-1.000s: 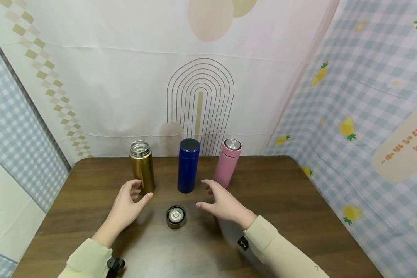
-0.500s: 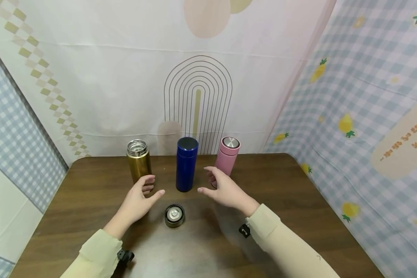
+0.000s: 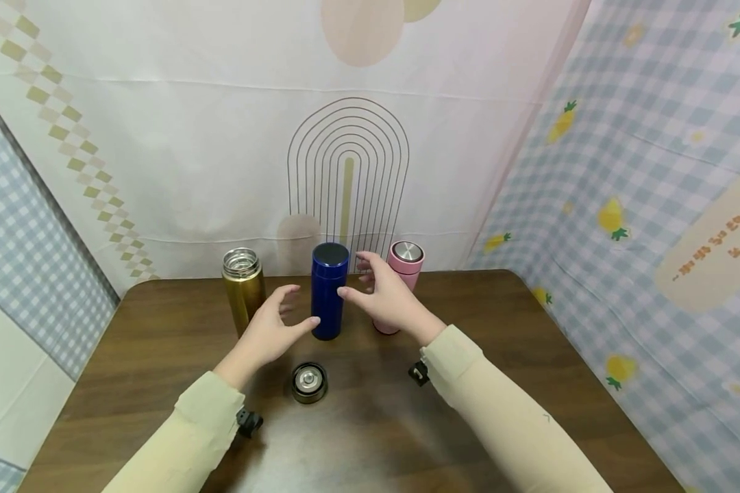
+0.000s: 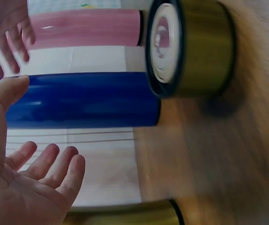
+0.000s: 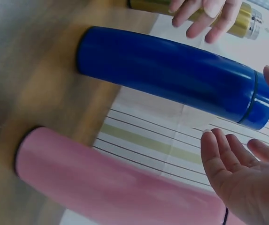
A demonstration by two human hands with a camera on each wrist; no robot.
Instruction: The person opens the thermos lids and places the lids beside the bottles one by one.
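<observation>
Wooden table [image 3: 370, 445] | blue vacuum flask [image 3: 327, 305] is stood upright, flanked by left hand [image 3: 273, 334] and right hand [image 3: 387, 298], fingers parted, nothing gripped | gold-sided cap [image 3: 309, 381] is laid inner-side up, presumably for cleanliness.

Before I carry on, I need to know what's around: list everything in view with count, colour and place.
gold bottle: 1, gold with silver neck, standing uncapped at left
blue bottle: 1, blue with dark top, standing in the middle
pink bottle: 1, pink with silver top, standing at right
lid: 1, dark gold and silver, underside up, in front of the blue bottle
table: 1, brown, under all these
sheet: 1, white, patterned, behind the table
checked cloth: count unclear, blue and white, both sides
wrist devices: 2, black, one per wrist
sleeves: 2, pale green, on both arms
left hand: 1, bare, left of the blue bottle
right hand: 1, bare, right of it
</observation>
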